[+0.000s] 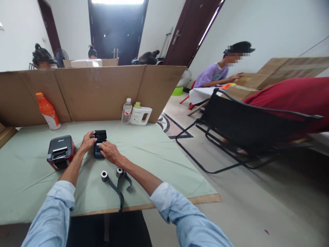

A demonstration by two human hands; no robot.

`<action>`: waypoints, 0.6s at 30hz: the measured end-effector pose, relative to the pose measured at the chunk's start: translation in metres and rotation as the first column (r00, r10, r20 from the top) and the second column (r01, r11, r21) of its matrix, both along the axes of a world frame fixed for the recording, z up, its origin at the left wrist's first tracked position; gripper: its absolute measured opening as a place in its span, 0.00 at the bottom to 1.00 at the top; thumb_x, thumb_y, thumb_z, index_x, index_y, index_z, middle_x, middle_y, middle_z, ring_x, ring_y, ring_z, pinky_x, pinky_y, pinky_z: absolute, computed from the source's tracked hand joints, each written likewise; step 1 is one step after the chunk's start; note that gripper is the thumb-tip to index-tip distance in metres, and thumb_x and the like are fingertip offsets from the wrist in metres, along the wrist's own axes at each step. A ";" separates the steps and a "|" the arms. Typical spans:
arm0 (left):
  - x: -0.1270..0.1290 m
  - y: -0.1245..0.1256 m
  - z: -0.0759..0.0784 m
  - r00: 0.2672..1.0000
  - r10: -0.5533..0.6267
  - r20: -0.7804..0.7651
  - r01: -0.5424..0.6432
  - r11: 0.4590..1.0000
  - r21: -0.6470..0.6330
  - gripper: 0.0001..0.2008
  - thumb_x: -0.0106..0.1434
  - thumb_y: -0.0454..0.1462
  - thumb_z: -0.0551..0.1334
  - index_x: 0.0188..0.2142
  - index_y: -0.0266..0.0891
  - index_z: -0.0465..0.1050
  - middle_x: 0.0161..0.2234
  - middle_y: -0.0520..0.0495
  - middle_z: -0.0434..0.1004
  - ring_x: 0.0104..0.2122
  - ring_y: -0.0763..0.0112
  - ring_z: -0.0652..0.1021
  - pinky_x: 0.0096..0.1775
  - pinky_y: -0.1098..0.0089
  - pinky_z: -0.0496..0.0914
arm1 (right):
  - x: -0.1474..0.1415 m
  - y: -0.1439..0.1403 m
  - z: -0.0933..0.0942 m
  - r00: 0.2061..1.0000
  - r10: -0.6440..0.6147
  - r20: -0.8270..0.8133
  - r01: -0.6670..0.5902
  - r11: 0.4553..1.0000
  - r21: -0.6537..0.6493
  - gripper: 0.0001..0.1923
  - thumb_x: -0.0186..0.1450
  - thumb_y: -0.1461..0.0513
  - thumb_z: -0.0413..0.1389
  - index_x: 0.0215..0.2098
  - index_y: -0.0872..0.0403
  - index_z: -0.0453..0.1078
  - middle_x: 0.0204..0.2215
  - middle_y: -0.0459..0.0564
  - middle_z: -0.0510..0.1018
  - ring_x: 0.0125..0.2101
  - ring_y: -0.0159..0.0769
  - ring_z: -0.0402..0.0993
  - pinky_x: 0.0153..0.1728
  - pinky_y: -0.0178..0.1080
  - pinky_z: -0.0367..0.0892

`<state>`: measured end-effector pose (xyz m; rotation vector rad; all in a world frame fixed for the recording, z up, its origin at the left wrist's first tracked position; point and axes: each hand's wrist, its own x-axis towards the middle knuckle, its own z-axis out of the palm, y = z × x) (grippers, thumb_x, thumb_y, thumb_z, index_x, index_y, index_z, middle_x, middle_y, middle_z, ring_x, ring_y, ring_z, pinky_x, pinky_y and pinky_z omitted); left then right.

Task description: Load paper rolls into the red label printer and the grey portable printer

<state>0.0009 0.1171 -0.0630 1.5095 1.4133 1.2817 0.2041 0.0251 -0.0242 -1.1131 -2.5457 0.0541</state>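
Both hands were on the small black printer point(99, 144) at mid-table, its lid up. Left hand point(87, 141) cupped its left side, fingers curled against it; right hand point(109, 152) lay flat over the front, fingers pressing down. Likely the loading step. Two ribbon spools point(112, 173) waited nearby; next calls for seating one squarely.

Red label printer point(61, 152) on green-covered table point(164, 151). Orange drink bottle point(48, 111), clear water bottle point(126, 111), white jug point(140, 114) against cardboard screen point(97, 89). Black folding chair point(246, 127) right.
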 end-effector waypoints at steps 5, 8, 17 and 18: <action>-0.004 -0.002 0.001 0.998 -0.064 -0.003 0.064 0.997 0.047 0.32 0.50 0.39 0.69 0.55 0.32 0.76 0.50 0.37 0.80 0.45 0.55 0.82 0.48 0.55 0.77 | -0.001 -0.001 0.001 1.000 0.012 0.022 -0.013 1.000 0.018 0.13 0.74 0.67 0.52 0.52 0.52 0.75 0.44 0.55 0.78 0.45 0.42 0.70 0.41 0.39 0.64; -0.005 -0.004 0.003 0.995 -0.096 -0.027 0.098 0.992 0.084 0.29 0.52 0.41 0.69 0.53 0.33 0.79 0.48 0.38 0.81 0.44 0.58 0.81 0.48 0.56 0.77 | -0.002 -0.001 -0.001 0.998 0.034 0.054 -0.036 0.998 0.041 0.12 0.75 0.66 0.51 0.45 0.53 0.78 0.42 0.55 0.78 0.44 0.40 0.69 0.40 0.38 0.63; -0.022 -0.034 0.004 0.911 -0.186 -0.368 0.284 0.930 0.232 0.17 0.61 0.43 0.67 0.48 0.42 0.84 0.52 0.40 0.79 0.53 0.57 0.78 0.60 0.54 0.70 | -0.005 -0.003 -0.006 0.995 0.056 0.081 -0.064 0.992 0.110 0.13 0.76 0.65 0.52 0.41 0.55 0.79 0.39 0.54 0.79 0.41 0.39 0.69 0.37 0.38 0.62; -0.024 -0.038 0.002 0.894 -0.179 -0.410 0.290 0.929 0.228 0.17 0.62 0.43 0.66 0.49 0.42 0.84 0.53 0.40 0.79 0.53 0.57 0.78 0.60 0.53 0.71 | -0.005 -0.003 -0.007 0.995 0.058 0.086 -0.068 0.990 0.121 0.13 0.76 0.65 0.52 0.41 0.55 0.79 0.39 0.54 0.79 0.40 0.39 0.70 0.37 0.38 0.62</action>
